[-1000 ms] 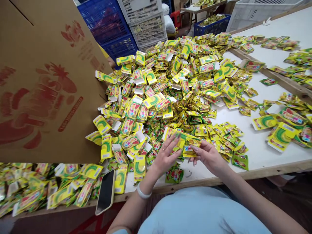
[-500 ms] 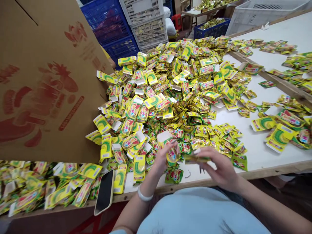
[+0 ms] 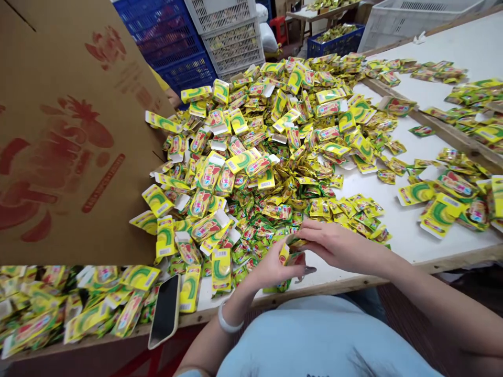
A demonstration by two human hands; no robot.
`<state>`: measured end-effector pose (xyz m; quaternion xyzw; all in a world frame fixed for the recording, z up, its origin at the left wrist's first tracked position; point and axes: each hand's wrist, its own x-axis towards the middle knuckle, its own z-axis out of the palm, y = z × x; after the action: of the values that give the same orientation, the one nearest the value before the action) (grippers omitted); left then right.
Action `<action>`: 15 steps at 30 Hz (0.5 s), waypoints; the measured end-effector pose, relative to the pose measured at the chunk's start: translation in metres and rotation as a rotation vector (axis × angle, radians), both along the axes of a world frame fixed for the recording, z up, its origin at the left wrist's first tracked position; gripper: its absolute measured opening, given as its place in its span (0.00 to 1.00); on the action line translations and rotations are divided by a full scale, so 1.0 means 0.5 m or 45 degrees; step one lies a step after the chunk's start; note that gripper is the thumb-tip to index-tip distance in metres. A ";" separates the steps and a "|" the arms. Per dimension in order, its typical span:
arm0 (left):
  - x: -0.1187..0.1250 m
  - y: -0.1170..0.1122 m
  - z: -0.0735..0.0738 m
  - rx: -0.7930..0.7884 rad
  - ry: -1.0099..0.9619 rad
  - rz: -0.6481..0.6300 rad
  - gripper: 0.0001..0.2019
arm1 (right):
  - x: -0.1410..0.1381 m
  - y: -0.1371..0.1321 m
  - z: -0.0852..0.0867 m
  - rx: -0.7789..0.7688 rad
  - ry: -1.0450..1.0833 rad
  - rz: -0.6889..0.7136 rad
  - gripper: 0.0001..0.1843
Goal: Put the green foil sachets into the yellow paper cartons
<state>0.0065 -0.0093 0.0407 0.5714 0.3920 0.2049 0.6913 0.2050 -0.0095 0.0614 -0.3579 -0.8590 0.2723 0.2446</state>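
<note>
In my left hand (image 3: 271,268) is a small yellow and green carton (image 3: 283,253), held low over the front edge of the table. The thumb lies below it and the fingers are partly behind it. My right hand (image 3: 328,242) meets the carton's side from the right, its fingers bent together over a small foil packet (image 3: 297,243) at the carton's end. Most of that packet is hidden, and I cannot tell how far inside the carton it is. Just beyond both hands lies a heap of green and yellow foil packets (image 3: 255,238), with printed cartons (image 3: 221,269) on its left.
A large brown cardboard box (image 3: 129,220) stands at the left. A phone (image 3: 165,311) lies at the table's front edge. More cartons (image 3: 440,214) are on the white tabletop (image 3: 408,238) at right, near a wooden strip (image 3: 451,139). Stacked crates (image 3: 231,50) stand behind.
My right hand has moved left with the foil packet, up to the carton in my left hand. The left hand has lowered and turned the carton. The view has shifted slightly.
</note>
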 end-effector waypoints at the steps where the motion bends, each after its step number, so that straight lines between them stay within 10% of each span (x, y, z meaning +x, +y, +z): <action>1: 0.004 -0.001 -0.004 0.024 0.044 -0.027 0.20 | 0.001 0.000 0.007 -0.050 -0.096 0.005 0.11; 6: 0.005 -0.002 -0.023 -0.016 0.035 -0.137 0.15 | 0.013 0.000 0.033 -0.137 -0.027 0.031 0.10; 10: -0.002 -0.017 -0.025 -0.166 0.009 -0.248 0.16 | 0.031 -0.035 -0.008 -0.165 0.139 0.013 0.17; 15: 0.022 -0.047 -0.055 -0.055 0.026 -0.242 0.37 | 0.028 -0.091 -0.058 -0.434 0.237 0.070 0.16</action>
<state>0.0177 -0.0329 0.0131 0.5929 0.3473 0.1239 0.7158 0.2189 -0.0551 0.0322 -0.3437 -0.7837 0.4523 0.2514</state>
